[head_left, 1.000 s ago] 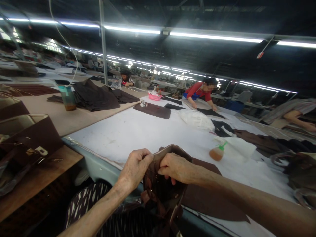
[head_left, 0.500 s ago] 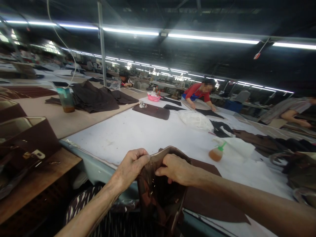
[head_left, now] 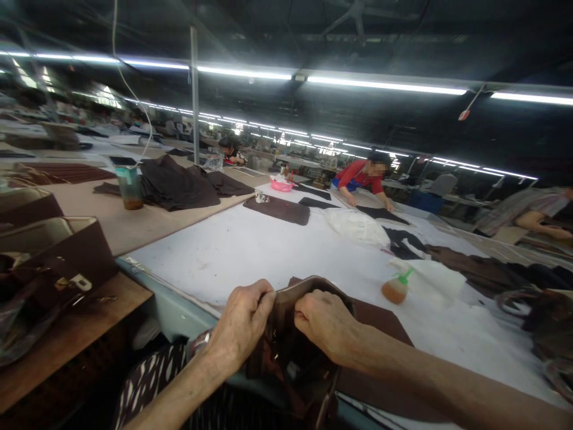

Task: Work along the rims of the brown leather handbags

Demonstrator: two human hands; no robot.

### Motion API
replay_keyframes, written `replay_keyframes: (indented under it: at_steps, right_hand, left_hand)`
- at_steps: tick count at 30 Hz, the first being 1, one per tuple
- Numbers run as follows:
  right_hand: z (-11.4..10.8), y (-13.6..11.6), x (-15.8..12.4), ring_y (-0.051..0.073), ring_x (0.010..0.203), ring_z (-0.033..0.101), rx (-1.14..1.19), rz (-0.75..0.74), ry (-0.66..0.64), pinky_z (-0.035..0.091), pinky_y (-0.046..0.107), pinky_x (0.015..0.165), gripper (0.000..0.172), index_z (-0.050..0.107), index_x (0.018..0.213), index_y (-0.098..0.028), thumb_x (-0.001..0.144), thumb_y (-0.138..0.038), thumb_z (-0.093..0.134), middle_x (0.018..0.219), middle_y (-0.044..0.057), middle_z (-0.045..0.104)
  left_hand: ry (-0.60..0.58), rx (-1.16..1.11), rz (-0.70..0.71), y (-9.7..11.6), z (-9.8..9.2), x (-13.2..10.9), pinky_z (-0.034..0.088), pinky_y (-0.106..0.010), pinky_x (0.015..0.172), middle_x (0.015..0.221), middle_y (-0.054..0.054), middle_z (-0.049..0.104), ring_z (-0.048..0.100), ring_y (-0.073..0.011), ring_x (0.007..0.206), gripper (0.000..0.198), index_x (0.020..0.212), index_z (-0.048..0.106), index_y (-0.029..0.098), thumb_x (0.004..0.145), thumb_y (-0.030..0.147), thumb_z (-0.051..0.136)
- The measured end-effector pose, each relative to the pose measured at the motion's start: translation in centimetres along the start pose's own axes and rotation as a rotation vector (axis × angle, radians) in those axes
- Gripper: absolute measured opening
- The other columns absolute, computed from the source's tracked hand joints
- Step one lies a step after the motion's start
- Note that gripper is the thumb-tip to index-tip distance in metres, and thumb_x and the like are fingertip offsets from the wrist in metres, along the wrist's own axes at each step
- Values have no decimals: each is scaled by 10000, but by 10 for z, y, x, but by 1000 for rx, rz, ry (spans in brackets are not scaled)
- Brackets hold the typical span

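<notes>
A dark brown bag (head_left: 295, 358) hangs over the near edge of the white table (head_left: 250, 245), partly in my lap. My left hand (head_left: 244, 322) is closed, pinching the bag's upper rim on the left. My right hand (head_left: 324, 322) is closed on the rim just to the right, fingers curled into the bag's opening. Its inside is dark and mostly hidden. A flat brown piece (head_left: 380, 322) lies on the table under and behind the bag.
A small bottle with orange liquid and a green cap (head_left: 396, 289) stands right of my hands. A white bundle (head_left: 356, 227) and dark cut pieces (head_left: 277, 209) lie farther back. Brown bags (head_left: 58, 263) sit on a wooden bench at left. A person in red (head_left: 362, 176) works across the table.
My view has tipped slightly, shifting the scene down. Both hands stay on the bag's rim, and they have drawn a little closer together and nearer to me.
</notes>
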State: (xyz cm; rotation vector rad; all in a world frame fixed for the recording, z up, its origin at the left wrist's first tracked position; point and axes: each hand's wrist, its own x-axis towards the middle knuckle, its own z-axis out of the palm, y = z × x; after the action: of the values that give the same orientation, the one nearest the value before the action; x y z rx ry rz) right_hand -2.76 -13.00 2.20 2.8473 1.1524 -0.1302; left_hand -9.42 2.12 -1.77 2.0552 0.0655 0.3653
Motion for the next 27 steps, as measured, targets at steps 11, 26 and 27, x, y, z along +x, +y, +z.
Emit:
replay_keyframes:
  at_steps: [11, 26, 27]
  right_hand:
    - [-15, 8, 13, 173, 941, 530, 201, -245, 229, 377, 284, 830, 220, 598, 1004, -217, 785, -214, 623, 1029, 12, 611]
    - [-4, 11, 28, 123, 664, 518, 53, -312, 96, 333, 247, 663, 261, 562, 723, -189, 902, -335, 441, 730, -13, 620]
    - [-4, 10, 28, 129, 698, 528, 57, -347, 103, 334, 251, 684, 228, 567, 759, -197, 901, -325, 444, 761, -13, 623]
  left_hand:
    - [8, 39, 22, -9, -6, -7, 309, -217, 578, 585, 35, 431, 402, -99, 573, 303, 692, 470, 167, 905, 346, 347]
    - [-41, 65, 82, -26, -7, -11, 330, -224, 605, 670, 17, 496, 444, -107, 624, 283, 780, 517, 170, 921, 337, 338]
    - [-36, 63, 84, -26, -6, -12, 331, -225, 604, 670, 18, 498, 445, -105, 621, 280, 779, 516, 170, 922, 332, 338]
